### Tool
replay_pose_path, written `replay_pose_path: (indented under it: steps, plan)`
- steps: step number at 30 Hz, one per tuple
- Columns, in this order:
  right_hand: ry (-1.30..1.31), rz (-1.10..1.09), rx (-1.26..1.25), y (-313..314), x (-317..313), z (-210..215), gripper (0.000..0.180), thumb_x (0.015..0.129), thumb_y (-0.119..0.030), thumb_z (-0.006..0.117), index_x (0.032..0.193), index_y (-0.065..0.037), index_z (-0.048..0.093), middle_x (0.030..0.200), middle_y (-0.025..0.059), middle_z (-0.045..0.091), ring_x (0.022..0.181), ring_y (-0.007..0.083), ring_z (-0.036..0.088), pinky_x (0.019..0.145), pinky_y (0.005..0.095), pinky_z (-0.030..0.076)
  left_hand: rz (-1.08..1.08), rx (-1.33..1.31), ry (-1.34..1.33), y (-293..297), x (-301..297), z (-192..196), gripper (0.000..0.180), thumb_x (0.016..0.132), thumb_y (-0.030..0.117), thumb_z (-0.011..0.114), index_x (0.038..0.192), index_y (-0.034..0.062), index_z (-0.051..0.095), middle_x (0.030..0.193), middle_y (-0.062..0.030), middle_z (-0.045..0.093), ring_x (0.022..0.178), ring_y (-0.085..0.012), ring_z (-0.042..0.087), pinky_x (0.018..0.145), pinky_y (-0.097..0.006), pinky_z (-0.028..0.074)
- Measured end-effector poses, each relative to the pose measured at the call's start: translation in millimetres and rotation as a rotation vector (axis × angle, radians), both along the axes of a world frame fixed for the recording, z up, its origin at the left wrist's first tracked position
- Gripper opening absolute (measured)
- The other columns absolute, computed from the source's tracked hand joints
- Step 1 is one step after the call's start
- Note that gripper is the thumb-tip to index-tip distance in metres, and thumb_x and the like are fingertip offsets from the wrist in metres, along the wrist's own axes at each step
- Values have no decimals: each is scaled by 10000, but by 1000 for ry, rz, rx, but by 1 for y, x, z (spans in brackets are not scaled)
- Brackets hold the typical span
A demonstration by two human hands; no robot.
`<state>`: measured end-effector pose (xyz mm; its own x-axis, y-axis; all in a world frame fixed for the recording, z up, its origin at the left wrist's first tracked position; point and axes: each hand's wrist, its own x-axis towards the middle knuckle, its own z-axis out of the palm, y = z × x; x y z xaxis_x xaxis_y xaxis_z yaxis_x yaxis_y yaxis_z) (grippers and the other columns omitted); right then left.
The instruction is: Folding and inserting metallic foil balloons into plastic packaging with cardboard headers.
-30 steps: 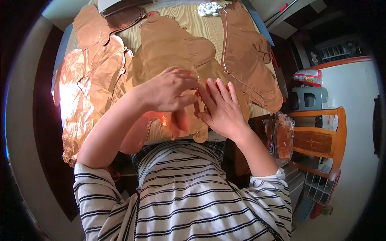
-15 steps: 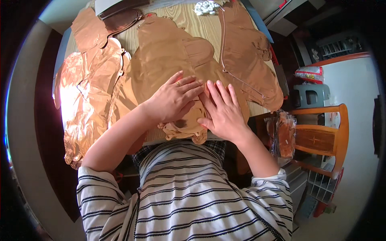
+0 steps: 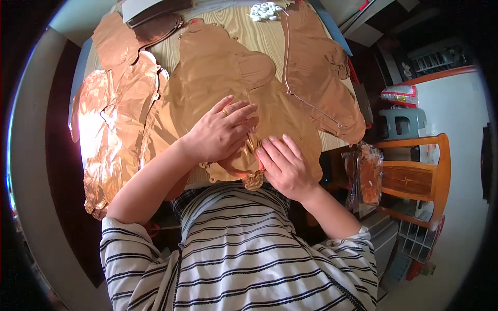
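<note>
A flat, uninflated rose-gold foil balloon (image 3: 210,67) is spread over the table in front of me, its near edge by my waist. My left hand (image 3: 220,133) lies on its near part with fingers stretched out to the right. My right hand (image 3: 289,168) rests on the foil nearer to me, fingers extended and its thumb mostly hidden. Between the hands the foil is gathered into shiny creases. A small scalloped tab (image 3: 253,181) of the balloon sticks out at the near edge.
Another crinkled rose-gold balloon (image 3: 119,124) lies at the left, and one more (image 3: 316,72) at the right. White ring-shaped pieces (image 3: 265,11) sit at the far edge of the wood-grained table (image 3: 249,35). A wooden chair (image 3: 407,179) holds packaged foil (image 3: 369,176); a grey-green stool (image 3: 402,123) stands beyond.
My right hand has slid toward me and down the foil, away from my left fingertips. The left hand shifted slightly. The foil between them is now creased, its near edge a little nearer me.
</note>
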<state>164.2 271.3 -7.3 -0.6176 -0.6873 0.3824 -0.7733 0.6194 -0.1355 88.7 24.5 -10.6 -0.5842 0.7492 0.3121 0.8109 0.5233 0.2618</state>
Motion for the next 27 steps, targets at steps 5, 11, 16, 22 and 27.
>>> replay_pose_path:
  steps: [5, 11, 16, 22, 27]
  plan:
    - [-14, 0, 8, -2, -2, 4, 335, 871, -152, 627, 1142, 43, 652, 1225, 198, 638, 1178, 333, 598, 1102, 492, 409, -16, 13, 123, 7, 12, 9, 401, 813, 210, 688, 1177, 41, 683, 1291, -130, 581, 1268, -309, 526, 1145, -524, 363]
    - [1, -13, 24, -3, 2, 4, 340, 876, -163, 609, 1138, 48, 657, 1229, 197, 636, 1182, 322, 598, 1108, 485, 401, 0, 3, 52, 7, 19, 8, 391, 847, 238, 692, 1193, 55, 673, 1241, -110, 612, 1227, -293, 553, 1126, -530, 380]
    - [13, -6, 30, -3, 3, 0, 345, 887, -162, 596, 1156, 46, 657, 1251, 190, 631, 1187, 319, 596, 1111, 484, 399, 84, 54, 58, 6, 2, 7, 330, 867, 204, 693, 1169, 72, 669, 1223, -100, 616, 1182, -290, 572, 1111, -534, 393]
    - [32, 30, 36, -1, 1, 1, 344, 905, -164, 562, 1164, 41, 659, 1255, 188, 634, 1180, 317, 602, 1101, 481, 414, 104, 76, 85, 7, -10, 3, 260, 870, 171, 699, 1115, 86, 674, 1155, -81, 628, 1147, -275, 589, 1093, -533, 410]
    - [59, 128, 5, 5, 4, -3, 317, 896, -152, 568, 1121, 44, 675, 1202, 171, 667, 1165, 309, 619, 1085, 471, 435, 101, 112, 92, 9, -12, 0, 234, 859, 143, 711, 1083, 83, 682, 1115, -78, 639, 1117, -275, 601, 1084, -525, 418]
